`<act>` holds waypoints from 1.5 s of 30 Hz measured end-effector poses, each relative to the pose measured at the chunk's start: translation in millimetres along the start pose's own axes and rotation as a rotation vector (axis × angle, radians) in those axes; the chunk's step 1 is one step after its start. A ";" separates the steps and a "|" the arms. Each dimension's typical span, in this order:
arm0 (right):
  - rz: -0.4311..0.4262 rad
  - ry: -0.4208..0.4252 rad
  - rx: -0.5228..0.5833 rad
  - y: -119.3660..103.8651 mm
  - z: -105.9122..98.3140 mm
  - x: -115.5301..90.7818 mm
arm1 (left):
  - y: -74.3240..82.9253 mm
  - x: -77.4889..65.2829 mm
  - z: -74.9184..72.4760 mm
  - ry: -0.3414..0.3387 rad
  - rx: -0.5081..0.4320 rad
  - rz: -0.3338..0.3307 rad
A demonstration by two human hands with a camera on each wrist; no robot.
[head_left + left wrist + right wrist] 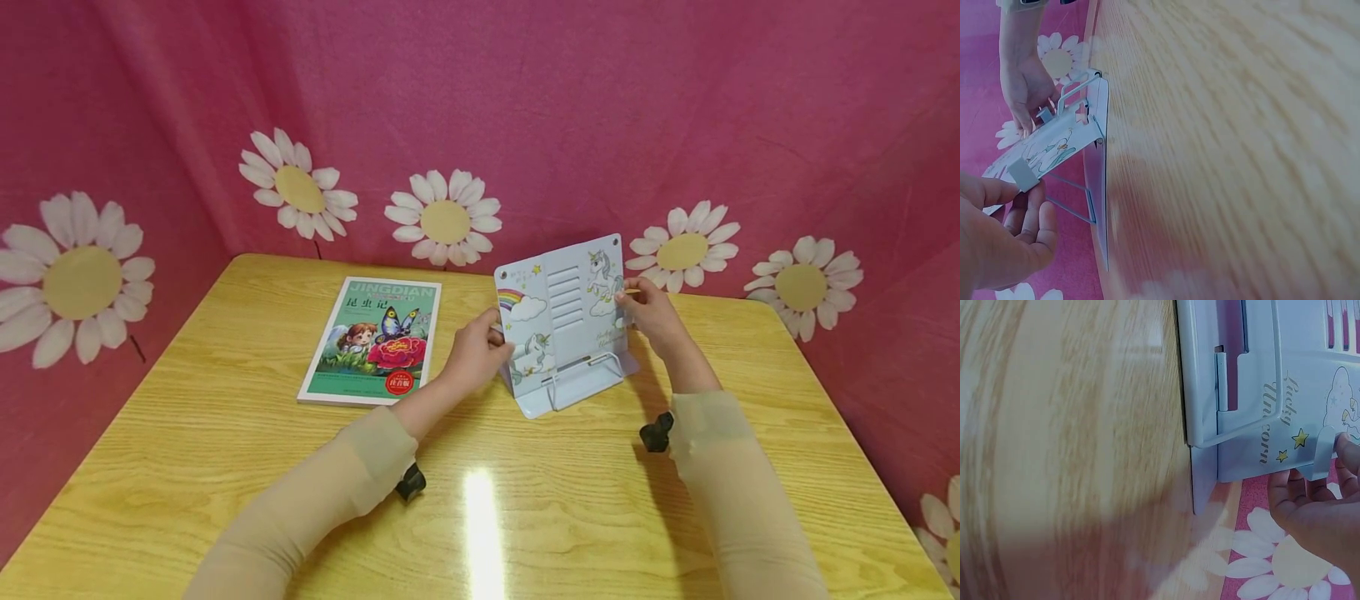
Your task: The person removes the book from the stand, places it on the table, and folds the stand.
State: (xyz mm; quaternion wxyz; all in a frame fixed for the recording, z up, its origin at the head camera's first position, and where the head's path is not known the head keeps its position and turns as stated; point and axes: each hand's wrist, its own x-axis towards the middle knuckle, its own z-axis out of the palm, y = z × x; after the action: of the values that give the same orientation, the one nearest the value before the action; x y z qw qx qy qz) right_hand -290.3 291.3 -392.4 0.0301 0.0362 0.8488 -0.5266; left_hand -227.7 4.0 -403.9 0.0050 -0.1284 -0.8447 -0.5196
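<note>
A white metal book stand with unicorns, a rainbow and slots stands tilted back on the table. My left hand grips its left edge; in the left wrist view, thumb and fingers are at a small white page clip there. The right edge is held by my right hand. In the right wrist view its thumb lies in front beside another clip, with other fingers behind the panel. A wire page rest projects at the bottom front. Behind the panel, a wire leg meets the flat base.
A green-covered children's book with a butterfly picture lies flat to the left of the stand. The wooden table reaches back to a pink curtain with white daisies. Bright light reflects off the table's front middle.
</note>
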 end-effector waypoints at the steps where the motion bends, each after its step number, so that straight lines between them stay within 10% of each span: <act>1: -0.002 -0.001 0.001 0.2 -0.1 0.2 | 0.3 -0.5 -0.4 -0.002 0.001 0.001; 29: 0.006 -0.017 0.001 -4.7 7.7 5.1 | 5.5 -17.1 -2.2 -0.034 -0.044 -0.011; 45: -0.027 0.151 -0.066 -16.7 31.6 -18.2 | 11.2 -11.0 -15.5 -0.077 -0.045 -0.056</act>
State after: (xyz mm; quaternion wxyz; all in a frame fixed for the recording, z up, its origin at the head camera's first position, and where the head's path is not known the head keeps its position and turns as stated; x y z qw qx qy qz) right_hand -273.4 255.0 -389.9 -0.0401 0.0635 0.8659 -0.4946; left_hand -216.6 -7.1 -388.5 -0.0448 -0.1246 -0.8356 -0.5332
